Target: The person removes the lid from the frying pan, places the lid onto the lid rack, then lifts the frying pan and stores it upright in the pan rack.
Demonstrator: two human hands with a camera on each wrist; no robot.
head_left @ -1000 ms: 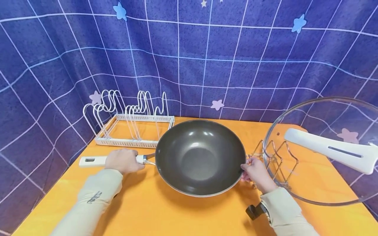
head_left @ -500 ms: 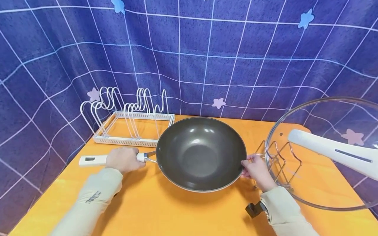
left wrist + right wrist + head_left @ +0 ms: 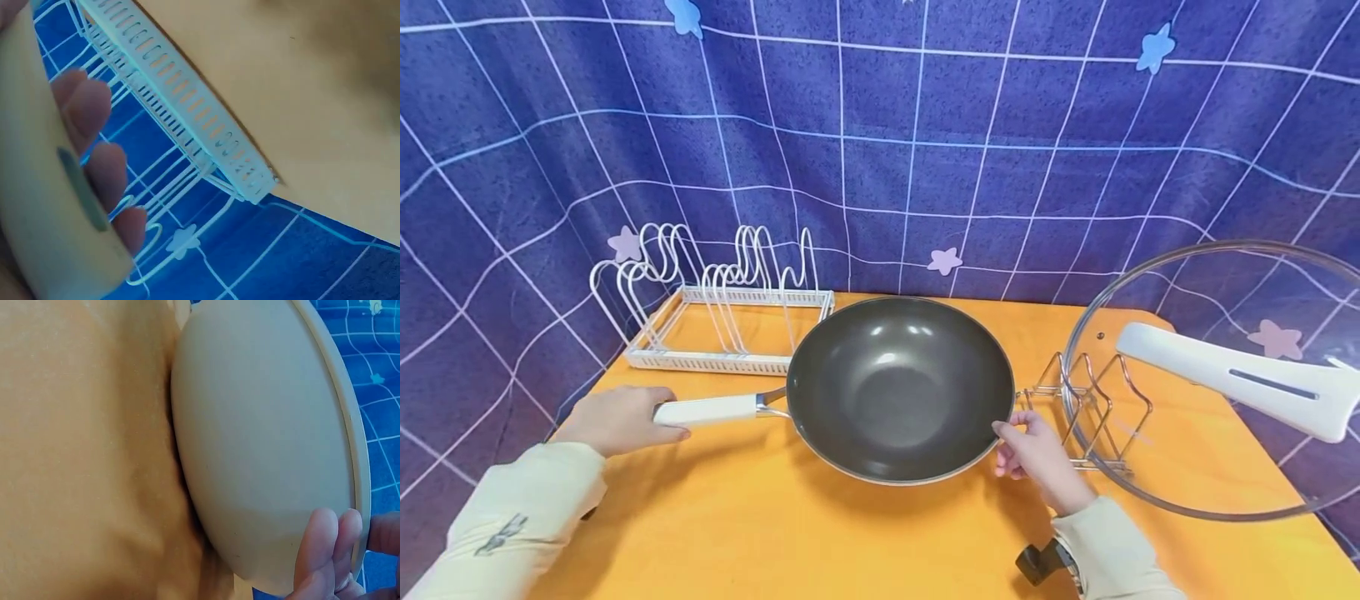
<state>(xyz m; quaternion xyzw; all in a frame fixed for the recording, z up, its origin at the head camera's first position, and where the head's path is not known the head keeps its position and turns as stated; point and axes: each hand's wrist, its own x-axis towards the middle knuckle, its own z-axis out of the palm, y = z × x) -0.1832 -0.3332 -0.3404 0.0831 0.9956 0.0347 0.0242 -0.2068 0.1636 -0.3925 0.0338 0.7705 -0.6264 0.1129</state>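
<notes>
Left hand [image 3: 613, 419]: curls round outer end of white handle [image 3: 711, 409], more loosely than tightly, with tips of some fingers showing past it in left wrist view.
Right hand [image 3: 1037, 457]: pinches near rim of wok [image 3: 898, 392], thumb at upper edge, other fingers against outer wall.
Wok: sits between both hands, hollow side up, over orange tabletop [image 3: 820, 542]; hard to tell surely whether touching it with base.
Step in hand: seems to be steadying or adjusting wok by handle and rim, only a judgement.
Next move: probably calls for firmer hold on handle, nearer to wok, for any lifting, and for keeping level.
White rack [image 3: 715, 362]: stands behind wok and to left; could catch rim during move that way.
Wire stand [image 3: 1131, 385]: stands just right of wok, beside right hand.
Glass lid [image 3: 1217, 367]: stands upright, apparently in wire stand, right of wok; could be knocked by right forearm.
Blue curtain [image 3: 970, 167]: hangs behind wok.
</notes>
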